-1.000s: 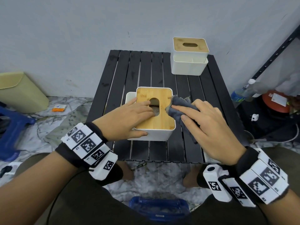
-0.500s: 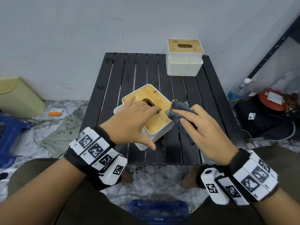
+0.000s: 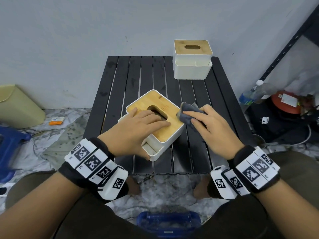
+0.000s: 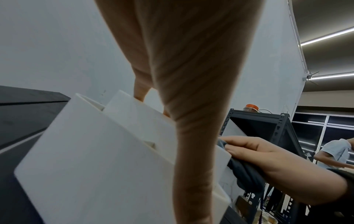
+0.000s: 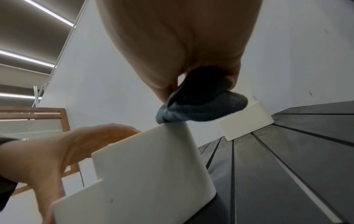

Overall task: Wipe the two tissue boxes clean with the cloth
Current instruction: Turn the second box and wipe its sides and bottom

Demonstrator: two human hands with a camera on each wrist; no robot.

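Observation:
The near tissue box [image 3: 162, 105], white with a bamboo lid, stands turned diagonally on the black slatted table [image 3: 138, 80]. My left hand [image 3: 138, 130] grips it, fingers lying over the lid by the slot and thumb down the near white wall [image 4: 86, 151]. My right hand [image 3: 210, 125] holds a bunched grey cloth [image 3: 188, 111] against the box's right top corner [image 5: 172, 125]; in the right wrist view the cloth [image 5: 201, 109] touches that edge. The second tissue box [image 3: 192, 66] stands at the table's far right, untouched.
On the floor to the left are a beige bin [image 3: 17, 107] and a blue stool [image 3: 10, 140]. To the right are a water bottle [image 3: 253, 93], a red item [image 3: 284, 102] and a black rack [image 3: 284, 47]. A blue container [image 3: 169, 221] sits between my knees.
My left hand has turned the near box counter-clockwise from square to diagonal. My right hand stayed at the box's right side with the cloth.

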